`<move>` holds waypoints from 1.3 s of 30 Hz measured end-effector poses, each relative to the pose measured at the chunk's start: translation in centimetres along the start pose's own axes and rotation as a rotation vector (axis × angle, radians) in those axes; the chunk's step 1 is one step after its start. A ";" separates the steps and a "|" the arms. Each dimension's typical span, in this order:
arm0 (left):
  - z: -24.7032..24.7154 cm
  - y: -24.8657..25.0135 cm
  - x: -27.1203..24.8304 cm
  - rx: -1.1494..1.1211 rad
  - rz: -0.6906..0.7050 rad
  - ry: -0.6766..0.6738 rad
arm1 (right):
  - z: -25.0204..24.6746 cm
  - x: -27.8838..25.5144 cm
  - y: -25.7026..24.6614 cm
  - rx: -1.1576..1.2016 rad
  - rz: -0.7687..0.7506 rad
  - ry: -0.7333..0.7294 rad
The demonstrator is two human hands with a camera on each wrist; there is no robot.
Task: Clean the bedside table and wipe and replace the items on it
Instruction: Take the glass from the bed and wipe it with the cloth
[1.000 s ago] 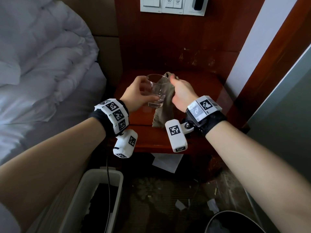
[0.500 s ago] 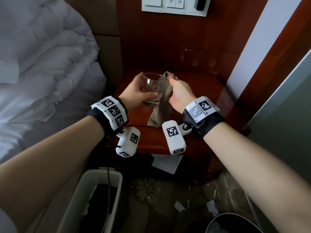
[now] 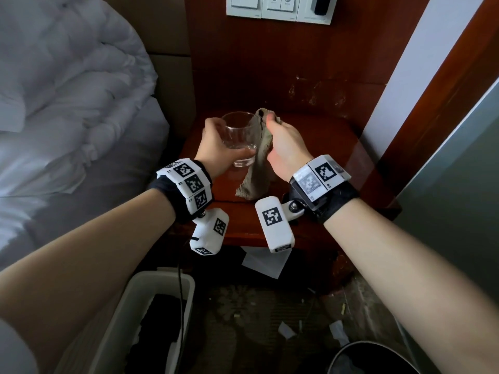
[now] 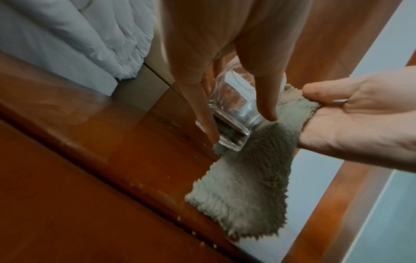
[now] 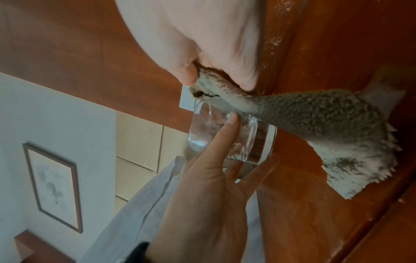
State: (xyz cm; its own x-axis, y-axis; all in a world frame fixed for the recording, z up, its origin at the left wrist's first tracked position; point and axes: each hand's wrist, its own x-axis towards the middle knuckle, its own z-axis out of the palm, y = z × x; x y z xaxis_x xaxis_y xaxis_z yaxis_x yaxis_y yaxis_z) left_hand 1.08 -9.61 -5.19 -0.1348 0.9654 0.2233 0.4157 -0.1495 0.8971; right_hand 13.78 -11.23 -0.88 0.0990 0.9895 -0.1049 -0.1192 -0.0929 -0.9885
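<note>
A clear drinking glass (image 3: 240, 139) (image 4: 234, 113) (image 5: 227, 135) is held above the red-brown bedside table (image 3: 324, 147) (image 4: 90, 160). My left hand (image 3: 216, 155) (image 5: 209, 186) grips the glass round its side and base. My right hand (image 3: 283, 147) (image 4: 351, 121) pinches a grey-green fluffy cloth (image 3: 256, 171) (image 4: 252, 178) (image 5: 315, 124) against the glass's right side, near the rim. The cloth's lower end hangs down and touches the tabletop. The fingers of my right hand are hidden behind the cloth in the head view.
A bed with a white duvet (image 3: 67, 103) lies at the left. Wall switches (image 3: 278, 8) sit above the table. Below are a white bin (image 3: 140, 319), a dark round bin (image 3: 372, 357), and paper scraps (image 3: 264, 261) on the floor.
The glass tipped briefly toward my left, then came back upright and a little lower. My right hand keeps the cloth against its right side.
</note>
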 end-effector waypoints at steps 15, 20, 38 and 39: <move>-0.2 -0.1 -0.3 0.127 0.040 0.000 | -0.1 -0.4 0.0 0.001 -0.004 -0.001; 0.4 0.2 -0.1 0.076 -0.019 -0.023 | 0.0 -0.5 0.0 0.013 -0.002 -0.023; -0.2 -0.5 0.2 0.084 0.006 0.003 | -0.2 -0.1 -0.4 -0.004 -0.016 -0.044; -0.2 -0.6 0.3 0.084 0.007 0.020 | -0.3 0.0 -0.4 0.011 -0.009 -0.061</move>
State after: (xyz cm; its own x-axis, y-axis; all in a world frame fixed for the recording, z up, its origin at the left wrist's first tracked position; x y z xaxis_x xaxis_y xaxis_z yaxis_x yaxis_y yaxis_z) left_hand 0.57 -9.29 -5.56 -0.1493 0.9598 0.2376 0.4901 -0.1368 0.8609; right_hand 14.14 -11.21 -0.52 0.0394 0.9952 -0.0891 -0.1291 -0.0834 -0.9881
